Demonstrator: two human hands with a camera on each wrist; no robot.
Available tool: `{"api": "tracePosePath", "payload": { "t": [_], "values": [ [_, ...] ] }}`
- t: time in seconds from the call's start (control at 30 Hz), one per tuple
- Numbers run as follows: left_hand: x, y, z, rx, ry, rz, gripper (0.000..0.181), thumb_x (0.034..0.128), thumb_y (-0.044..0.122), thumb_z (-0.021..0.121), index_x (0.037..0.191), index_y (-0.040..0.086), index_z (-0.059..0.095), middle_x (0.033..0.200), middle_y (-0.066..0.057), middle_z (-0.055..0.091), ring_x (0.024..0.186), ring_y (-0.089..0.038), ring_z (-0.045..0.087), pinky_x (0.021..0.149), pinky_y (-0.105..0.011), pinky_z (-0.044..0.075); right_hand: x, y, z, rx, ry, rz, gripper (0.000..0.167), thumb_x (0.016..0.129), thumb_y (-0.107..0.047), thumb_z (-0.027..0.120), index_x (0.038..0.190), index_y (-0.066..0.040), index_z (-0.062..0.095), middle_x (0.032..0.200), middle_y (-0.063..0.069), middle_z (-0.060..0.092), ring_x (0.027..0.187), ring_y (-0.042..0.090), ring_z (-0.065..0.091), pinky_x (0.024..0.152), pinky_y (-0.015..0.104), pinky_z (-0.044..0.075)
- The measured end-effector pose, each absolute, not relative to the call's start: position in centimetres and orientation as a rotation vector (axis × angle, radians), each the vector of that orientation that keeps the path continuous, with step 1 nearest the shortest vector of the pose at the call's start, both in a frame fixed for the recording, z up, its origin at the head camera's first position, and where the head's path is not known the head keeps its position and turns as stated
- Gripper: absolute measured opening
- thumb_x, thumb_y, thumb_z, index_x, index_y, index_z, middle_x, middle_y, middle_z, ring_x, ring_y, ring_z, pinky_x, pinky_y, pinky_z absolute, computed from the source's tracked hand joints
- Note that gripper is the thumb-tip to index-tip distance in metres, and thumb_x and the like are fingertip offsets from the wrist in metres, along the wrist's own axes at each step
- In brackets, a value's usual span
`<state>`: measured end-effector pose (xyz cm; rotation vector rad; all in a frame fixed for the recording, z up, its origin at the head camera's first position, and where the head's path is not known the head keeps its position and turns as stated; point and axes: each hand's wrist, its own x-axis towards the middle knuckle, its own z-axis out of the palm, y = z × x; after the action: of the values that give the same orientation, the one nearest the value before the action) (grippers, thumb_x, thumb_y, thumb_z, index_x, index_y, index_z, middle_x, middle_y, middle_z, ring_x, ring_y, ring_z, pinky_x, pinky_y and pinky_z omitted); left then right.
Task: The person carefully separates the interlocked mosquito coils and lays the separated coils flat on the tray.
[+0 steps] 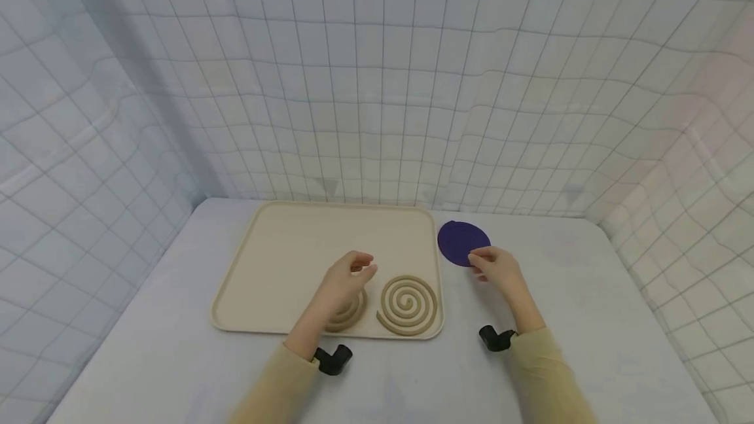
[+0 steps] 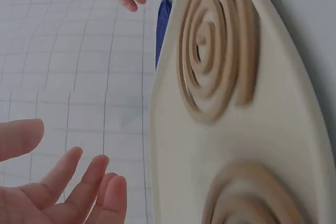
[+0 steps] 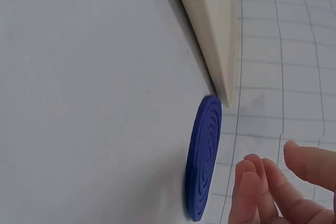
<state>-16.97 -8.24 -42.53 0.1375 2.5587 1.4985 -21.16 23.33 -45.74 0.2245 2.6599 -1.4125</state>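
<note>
Above the cream tray (image 1: pixel 294 260), my left hand (image 1: pixel 343 280) hovers with thumb and fingers apart and holds nothing. Partly hidden behind it in the head view lies a tan spiral mosquito coil (image 1: pixel 355 315). A second tan mosquito coil (image 1: pixel 417 330) lies flat in the tray's near right corner, its turns spaced apart. Just right of the tray, a dark blue, tightly wound spiral disc (image 1: pixel 462 241) rests on the table. My right hand (image 1: pixel 496 270) is nearest to that disc, at its near right edge. In the right wrist view, its fingers (image 3: pixel 247 182) are apart from the disc and hold nothing.
The white table (image 1: pixel 565 293) carries the tray on its left and middle. The tray has a low raised rim (image 1: pixel 347 203). White grid-patterned curtains (image 1: pixel 389 84) stand behind the table and at both sides. Black wrist mounts (image 1: pixel 334 360) sit below both hands.
</note>
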Motion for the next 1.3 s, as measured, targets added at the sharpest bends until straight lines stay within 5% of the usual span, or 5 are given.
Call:
{"api": "tracePosePath", "payload": {
  "t": [0.37, 0.63, 0.83, 1.17, 1.3],
  "values": [
    [-22.0, 0.9, -43.2, 0.186, 2.206, 1.72, 0.036, 0.1025, 0.019, 0.051, 0.131, -0.002, 0.054, 0.133, -0.018, 0.058, 0.125, -0.033, 0.055, 0.1, -0.041, 0.051, -23.6, 25.8, -46.1, 0.419, 2.773, -1.306, 0.04, 0.097, -0.021, 0.057, 0.124, 0.008, 0.058, 0.119, 0.03, 0.063, 0.084, 0.025, 0.067, 0.07, 0.027, 0.053],
    [-25.0, 5.5, -44.7, 0.183, 2.246, 1.628, 0.042, 0.1005, 0.02, 0.054, 0.136, -0.001, 0.051, 0.142, -0.022, 0.051, 0.134, -0.036, 0.046, 0.111, -0.046, 0.039, -24.8, 26.2, -47.1, 0.51, 2.764, -1.305, 0.046, 0.096, -0.021, 0.058, 0.128, 0.011, 0.053, 0.126, 0.034, 0.057, 0.086, 0.029, 0.067, 0.07, 0.027, 0.052],
    [-26.4, 6.4, -45.3, 0.132, 2.263, 1.611, 0.051, 0.0997, 0.022, 0.055, 0.144, -0.001, 0.043, 0.151, -0.023, 0.041, 0.142, -0.038, 0.036, 0.117, -0.049, 0.031, -25.7, 25.4, -46.9, 0.481, 2.759, -1.318, 0.046, 0.097, -0.019, 0.058, 0.131, 0.012, 0.052, 0.13, 0.034, 0.055, 0.113, 0.041, 0.06, 0.088, 0.039, 0.055],
    [-26.7, 5.7, -46.1, 0.165, 2.277, 1.562, 0.046, 0.1004, 0.023, 0.054, 0.142, 0.004, 0.047, 0.149, -0.024, 0.043, 0.139, -0.039, 0.039, 0.115, -0.051, 0.033, -26.2, 24.5, -47.4, 0.63, 2.536, -1.515, 0.056, 0.093, -0.024, 0.065, 0.132, 0.013, 0.051, 0.132, 0.032, 0.056, 0.112, 0.036, 0.06, 0.097, 0.042, 0.05],
    [-26.9, 5.5, -46.2, 0.167, 2.278, 1.58, 0.042, 0.1006, 0.021, 0.052, 0.138, 0.002, 0.052, 0.146, -0.022, 0.047, 0.137, -0.038, 0.042, 0.114, -0.049, 0.034, -26.2, 24.1, -47.7, 0.665, 2.458, -1.663, 0.058, 0.092, -0.019, 0.066, 0.135, 0.015, 0.046, 0.134, 0.033, 0.053, 0.103, 0.024, 0.062, 0.089, 0.033, 0.053]
  ]
}}
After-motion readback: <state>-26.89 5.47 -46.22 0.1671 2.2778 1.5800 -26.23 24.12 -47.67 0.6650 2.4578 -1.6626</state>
